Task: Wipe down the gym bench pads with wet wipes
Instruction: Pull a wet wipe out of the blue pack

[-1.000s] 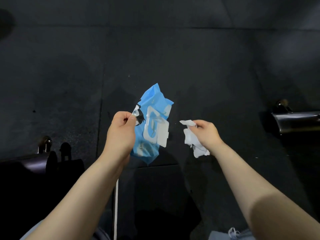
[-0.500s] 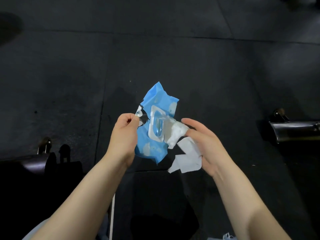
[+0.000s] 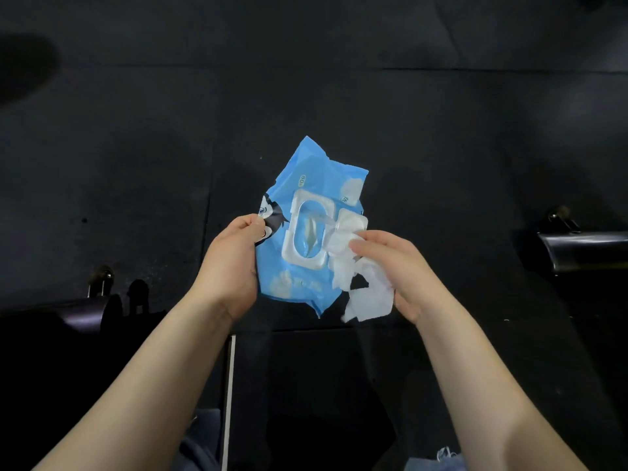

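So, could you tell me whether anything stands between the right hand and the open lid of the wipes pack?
Only the loose wet wipe, which the right hand itself holds: it lies bunched against the open lid of the wipes pack. The left hand grips the pack's opposite edge, out of the way.

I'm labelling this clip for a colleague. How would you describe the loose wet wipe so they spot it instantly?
Over the dark floor mats, find the blue wipes pack gripped by the left hand. Just right of its open flap, the right hand holds the wet wipe: the only crumpled white sheet.
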A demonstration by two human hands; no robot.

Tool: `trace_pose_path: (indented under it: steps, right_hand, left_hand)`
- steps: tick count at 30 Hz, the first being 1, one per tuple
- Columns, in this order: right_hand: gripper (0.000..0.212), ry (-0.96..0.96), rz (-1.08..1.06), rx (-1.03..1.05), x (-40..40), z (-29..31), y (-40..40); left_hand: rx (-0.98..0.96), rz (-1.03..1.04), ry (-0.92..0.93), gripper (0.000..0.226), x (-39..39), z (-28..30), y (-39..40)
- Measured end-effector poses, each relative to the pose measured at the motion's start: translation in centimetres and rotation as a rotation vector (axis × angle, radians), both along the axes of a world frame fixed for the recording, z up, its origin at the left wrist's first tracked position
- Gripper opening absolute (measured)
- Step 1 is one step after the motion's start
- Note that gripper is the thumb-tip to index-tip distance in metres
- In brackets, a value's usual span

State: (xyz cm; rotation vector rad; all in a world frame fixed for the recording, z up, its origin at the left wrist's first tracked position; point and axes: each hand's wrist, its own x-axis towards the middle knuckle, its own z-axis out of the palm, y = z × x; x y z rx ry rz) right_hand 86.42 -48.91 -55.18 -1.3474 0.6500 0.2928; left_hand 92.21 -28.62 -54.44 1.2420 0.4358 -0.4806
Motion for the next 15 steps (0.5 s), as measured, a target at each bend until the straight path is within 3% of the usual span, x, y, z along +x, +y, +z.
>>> trace_pose_path:
  steps: [4, 6, 12, 15]
  right_hand:
    - [0.014, -0.096, -0.033, -0.427, 0.0, -0.1, 0.5]
    - [0.01, -0.151, -0.073, -0.546, 0.0, 0.2, 0.6]
    - [0.007, -0.294, -0.071, -0.451, -0.2, 1.4, 0.9]
    - [0.005, -0.362, -0.05, -0.379, -0.4, 2.2, 1.3]
  left_hand:
    - [-0.111, -0.013, 0.011, 0.01, -0.4, 0.2, 0.0]
    - [-0.114, -0.023, 0.012, 0.01, -0.8, 0.3, -0.2]
    - [-0.007, -0.049, 0.073, 0.03, -1.1, 0.1, 0.4]
    - [-0.085, -0.158, 0.145, 0.043, -1.1, 0.6, 0.5]
